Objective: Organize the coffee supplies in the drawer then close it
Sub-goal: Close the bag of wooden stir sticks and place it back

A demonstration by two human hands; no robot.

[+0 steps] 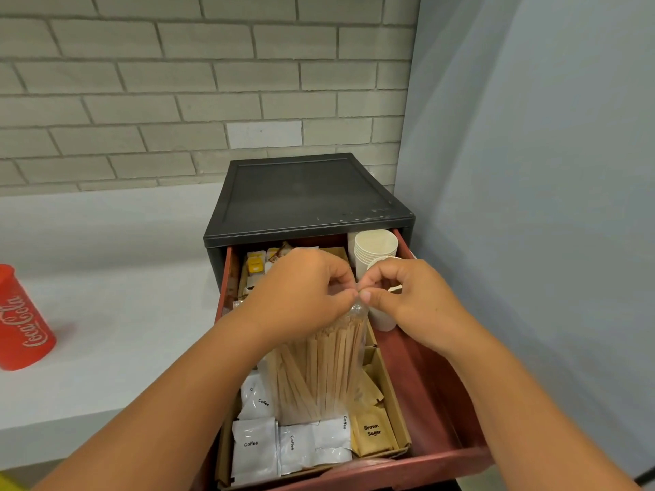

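I see my left hand (301, 288) and right hand (407, 295) both pinching the clear stirrer bag (319, 366) by its top, upright over the open drawer (429, 384) (coffee sachets (253, 444) half hidden beneath), knuckles covering the front paper cup (382, 318).

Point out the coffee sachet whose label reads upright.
The coffee sachet in the front left corner of the drawer. Its "Coffee" reads level; the other sachets have labels tilted or turned sideways.

Two cup stacks (376, 249), one stirrer bag (319, 370), one drawer (436, 402).
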